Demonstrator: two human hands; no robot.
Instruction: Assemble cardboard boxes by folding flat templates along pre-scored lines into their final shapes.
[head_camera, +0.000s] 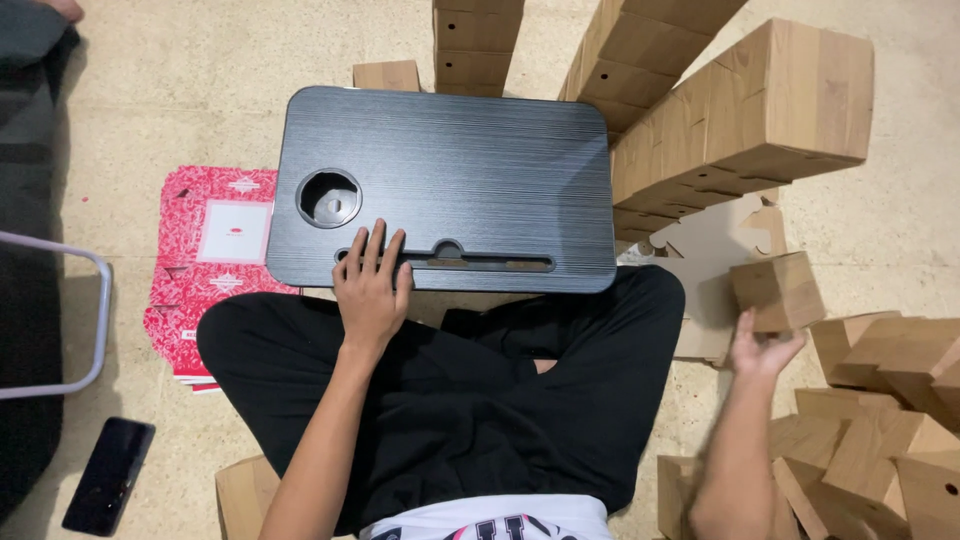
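Observation:
I sit cross-legged on the floor in black trousers with a dark grey lap desk (470, 170) in front of my knees. It has a round cup hole at its left and a long slot along its near edge. My left hand (370, 285) lies flat on that near edge, fingers spread over the slot. My right hand (758, 350) is out to the right, fingers curled under a small folded brown cardboard box (778, 290) that it holds up by its lower edge.
Long rows of stacked brown boxes (760, 110) stand at the back right. Several loose folded boxes (890, 420) lie at the right. Flat red and white printed cartons (205, 260) lie left of my knee. A black phone (108, 475) rests on the floor near a metal frame (90, 320).

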